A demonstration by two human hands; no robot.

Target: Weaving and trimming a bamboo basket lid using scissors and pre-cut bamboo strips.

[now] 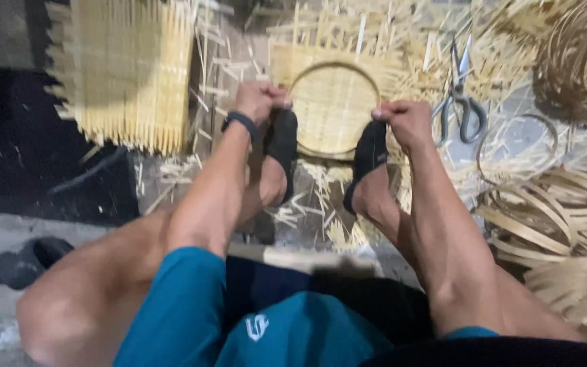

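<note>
A square woven bamboo mat (321, 64) lies on the floor in front of me with a round bamboo hoop (334, 109) pressed onto it. My left hand (259, 100) grips the hoop's left rim with closed fingers. My right hand (405, 121) grips the right rim the same way. My two feet in black sandals (368, 153) rest on the near edge of the mat, just below the hands.
A larger woven bamboo mat (127, 71) lies at the upper left. Scissors (462, 102) lie right of my right hand. Coiled bamboo strips and hoops (552, 224) pile at the right. Bamboo offcuts litter the floor. A loose black sandal (25, 261) sits at lower left.
</note>
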